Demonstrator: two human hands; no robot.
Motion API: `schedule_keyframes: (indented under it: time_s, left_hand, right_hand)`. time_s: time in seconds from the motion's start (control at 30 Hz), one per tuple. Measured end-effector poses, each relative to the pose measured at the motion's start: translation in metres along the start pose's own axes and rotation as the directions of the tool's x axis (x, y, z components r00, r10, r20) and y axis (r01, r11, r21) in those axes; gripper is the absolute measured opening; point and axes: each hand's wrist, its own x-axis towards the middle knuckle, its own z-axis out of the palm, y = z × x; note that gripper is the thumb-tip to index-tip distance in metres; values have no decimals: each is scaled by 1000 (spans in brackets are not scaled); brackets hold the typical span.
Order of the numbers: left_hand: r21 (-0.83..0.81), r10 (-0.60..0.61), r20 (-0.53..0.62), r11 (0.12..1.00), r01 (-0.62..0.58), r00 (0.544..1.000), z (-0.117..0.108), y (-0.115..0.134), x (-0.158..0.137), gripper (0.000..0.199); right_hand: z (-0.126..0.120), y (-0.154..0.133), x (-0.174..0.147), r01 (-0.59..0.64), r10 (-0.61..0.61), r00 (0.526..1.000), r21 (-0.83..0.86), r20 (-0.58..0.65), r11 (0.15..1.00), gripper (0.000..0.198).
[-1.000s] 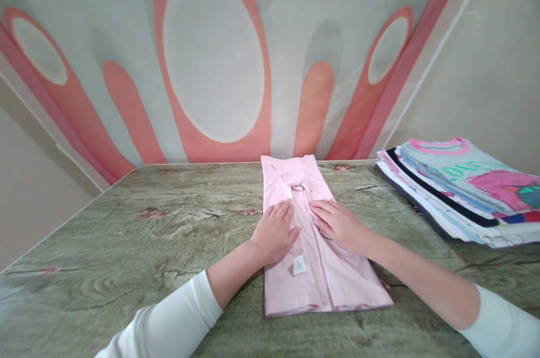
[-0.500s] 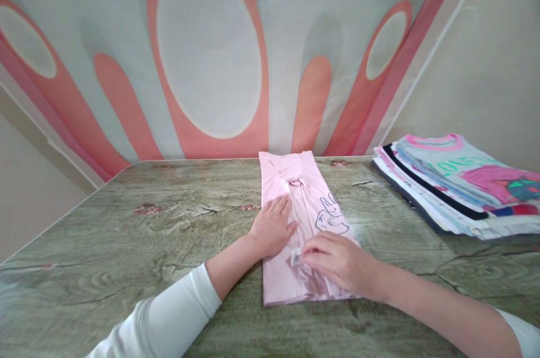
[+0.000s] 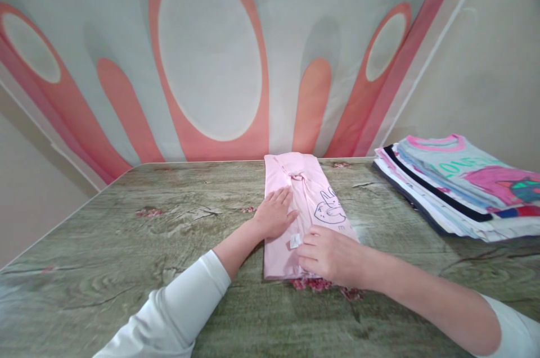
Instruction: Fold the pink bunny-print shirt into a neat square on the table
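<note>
A pink shirt lies folded into a long strip on the wood-patterned table, with a line-drawn rabbit print on its right side. My left hand rests flat on the strip's left half, fingers stretched out toward the far end. Near the strip's close end, my right hand has its fingers curled on the fabric, gripping it. Just left of those fingers a small white label sticks out. The right fingertips are partly hidden.
To the right stands a pile of folded clothes, topped by a grey shirt with a pink collar. Behind the table hangs a backdrop with coral shapes. Printed flowers show on the tabletop.
The shirt's near edge has drawn back from me, uncovering printed flowers on the table. My right hand still grips the fabric, and my left hand stays flat in about the same place.
</note>
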Motion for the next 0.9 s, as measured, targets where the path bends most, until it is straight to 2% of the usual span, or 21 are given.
schedule_keyframes:
  time_s: [0.23,0.43,0.57,0.7,0.9]
  left_hand:
    - [2,9,0,1000,-9,1000,2,-3,3,62]
    - [-9,10,-6,1000,-10,1000,2,-3,2,63]
    - [-2,16,-14,1000,-16,1000,2,-3,1,62]
    - [-3,19,-26,1000,-19,999,1,-4,0,62]
    - [-14,38,-38,999,-38,999,-1,-4,-2,61]
  right_hand:
    - [1,4,-2,29,-29,996,-7,-84,1000,24]
    - [7,7,-8,-90,98,994,153,-42,984,12]
    - [10,0,-7,-167,167,986,314,27,935,12]
    - [-5,-7,-6,-191,167,982,478,92,857,16]
    - [-14,-12,-7,-259,241,965,558,107,789,20]
